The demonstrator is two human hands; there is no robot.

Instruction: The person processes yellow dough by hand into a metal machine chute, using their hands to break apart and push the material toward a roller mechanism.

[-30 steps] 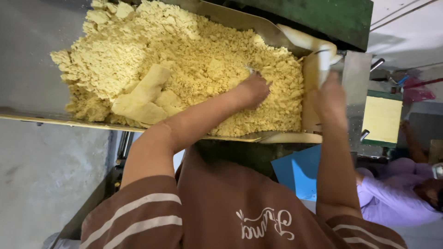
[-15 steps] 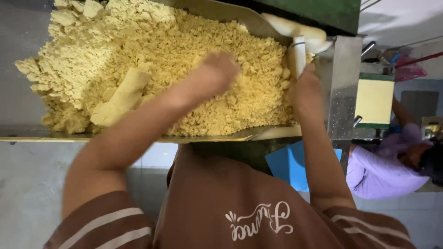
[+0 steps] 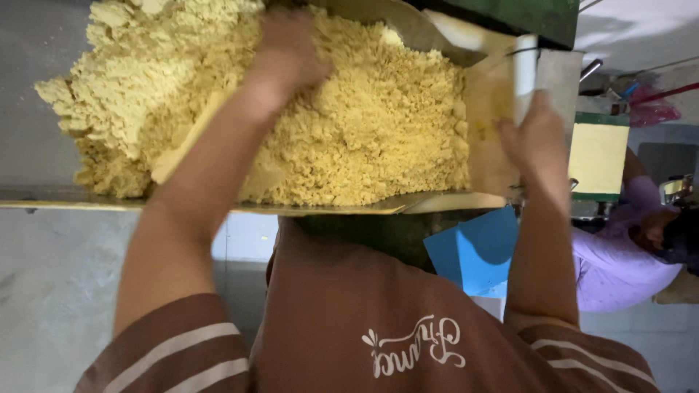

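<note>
A big heap of crumbly yellow dough [image 3: 378, 124] fills a metal tray [image 3: 328, 207]. My left hand [image 3: 287, 54] lies on the upper middle of the heap, blurred, with its fingers sunk in the crumbs so their pose is hidden. A pale, smoother slab of dough [image 3: 175, 160] shows beside my left forearm. My right hand [image 3: 535, 138] grips the upright right wall of the tray [image 3: 488, 153], fingers wrapped over its edge.
A dark green machine body [image 3: 510, 14] rises behind the tray. Under the tray on the right sits a blue sheet [image 3: 473, 251]. Another person in lilac clothing [image 3: 626, 262] sits at the far right near a yellow panel [image 3: 597, 156]. Grey concrete floor lies at the left.
My left hand has swept from the right middle of the heap up and to the left across the crumbs. The right hand stays on the tray wall. The view has shifted slightly.
</note>
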